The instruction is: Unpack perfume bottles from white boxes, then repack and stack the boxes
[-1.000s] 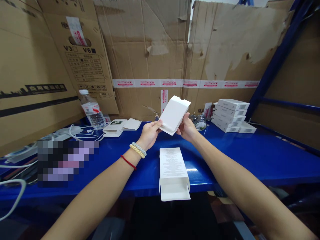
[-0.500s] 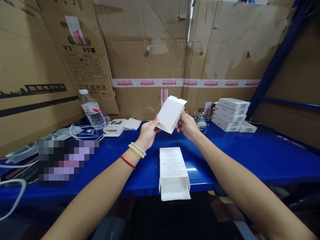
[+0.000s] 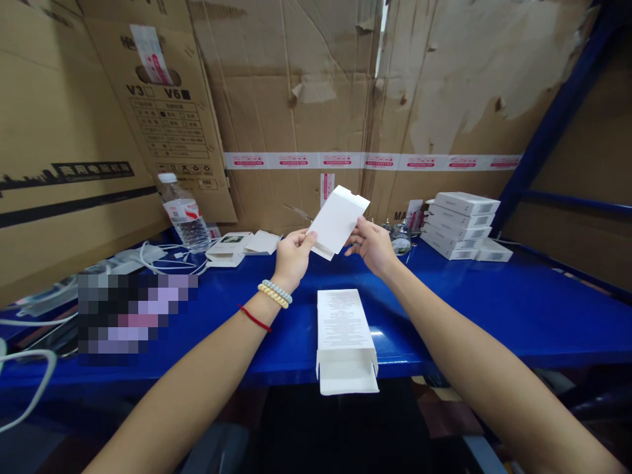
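Note:
My left hand (image 3: 293, 253) pinches a blank white folded card piece (image 3: 340, 220) at its lower left corner, thumb on the front. At the piece's right edge is my right hand (image 3: 371, 245), thumb and index finger on the edge and the other fingers curled beneath. The piece is held tilted above the table, with a small notch in its top edge and a folded flap along the bottom. Below it lies a white printed carton (image 3: 343, 322), its near end open and the flap sticking out past the table edge.
On the blue table (image 3: 464, 309), a stack of white boxes (image 3: 461, 224) stands at the right. Small glass items (image 3: 399, 240) sit behind my right hand. To the left are a water bottle (image 3: 185, 217), opened white cartons (image 3: 232, 247) and white cables (image 3: 153, 260). Cardboard walls (image 3: 296, 118) enclose the back.
The folded card piece looks flatter, its lower opening narrower than before. Both hands stay on it with slightly shifted fingers. The whole view has moved a little.

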